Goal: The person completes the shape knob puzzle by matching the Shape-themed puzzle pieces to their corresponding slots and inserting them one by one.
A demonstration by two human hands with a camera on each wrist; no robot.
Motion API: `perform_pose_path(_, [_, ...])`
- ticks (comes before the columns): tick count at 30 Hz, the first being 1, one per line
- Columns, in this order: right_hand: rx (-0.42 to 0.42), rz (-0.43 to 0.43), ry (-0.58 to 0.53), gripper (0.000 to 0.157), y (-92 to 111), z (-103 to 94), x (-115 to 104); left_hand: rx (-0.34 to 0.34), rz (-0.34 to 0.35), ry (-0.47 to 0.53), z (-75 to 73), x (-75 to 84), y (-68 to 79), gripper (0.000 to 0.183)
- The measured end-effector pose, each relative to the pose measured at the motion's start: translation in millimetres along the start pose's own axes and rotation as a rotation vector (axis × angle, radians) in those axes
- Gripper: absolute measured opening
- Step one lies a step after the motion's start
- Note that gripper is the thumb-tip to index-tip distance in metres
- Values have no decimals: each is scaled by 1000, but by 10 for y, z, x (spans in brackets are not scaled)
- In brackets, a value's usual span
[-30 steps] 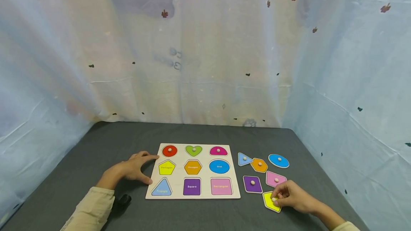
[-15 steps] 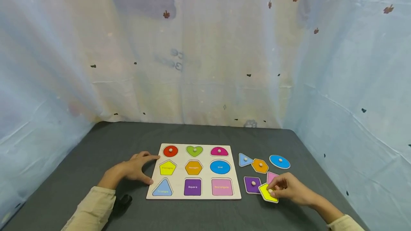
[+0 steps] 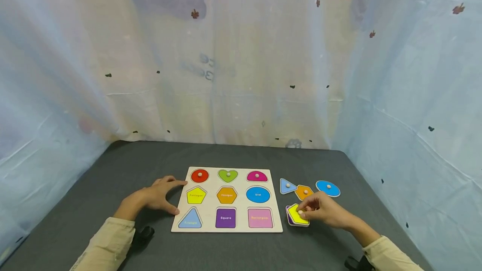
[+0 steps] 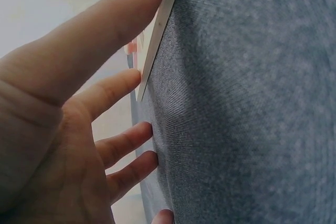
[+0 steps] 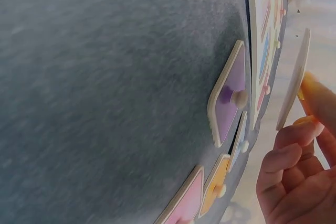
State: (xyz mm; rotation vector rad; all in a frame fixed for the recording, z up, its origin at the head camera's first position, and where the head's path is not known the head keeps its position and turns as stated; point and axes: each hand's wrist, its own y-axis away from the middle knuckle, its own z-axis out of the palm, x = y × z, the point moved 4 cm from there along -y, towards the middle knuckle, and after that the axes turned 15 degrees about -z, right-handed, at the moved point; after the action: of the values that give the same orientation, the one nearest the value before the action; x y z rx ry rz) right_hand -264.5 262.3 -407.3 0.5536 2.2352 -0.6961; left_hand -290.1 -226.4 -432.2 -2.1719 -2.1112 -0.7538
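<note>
A pale wooden puzzle board (image 3: 241, 221) lies on the dark cloth, with red circle, green heart and magenta half-circle pieces in its far row. Thumb and index fingertip of my left hand (image 3: 162, 195) touch the board's left edge, fingers spread and fairly straight. My right hand (image 3: 326, 210) pinches the knob of a yellow pentagon puzzle piece (image 3: 295, 217). Seen edge-on in the right wrist view, this piece is raised above the cloth. It overlaps the purple square piece (image 5: 226, 116) in the head view. My hand covers the pink rectangle piece (image 5: 186, 200) there.
Right of the board lie a light blue triangle piece (image 3: 287, 186), an orange hexagon piece (image 3: 302, 194) and a blue oval piece (image 3: 327, 188), each with a knob. Pale patterned curtains (image 3: 241, 53) stand behind and beside the table (image 3: 226, 254).
My right hand has lifted the yellow pentagon piece and carried it left and away from me, from the near cloth to over the purple square. The left hand and board stay put.
</note>
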Motion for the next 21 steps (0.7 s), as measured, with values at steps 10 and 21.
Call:
perform_pose_path(10, [-25,30,-4,11,-293,114,57,3,-5,-6,6,3,-3,97])
perform_pose_path(21, [-20,83,75,11,-588,213,87,11,-1,-8,10,1,2,97])
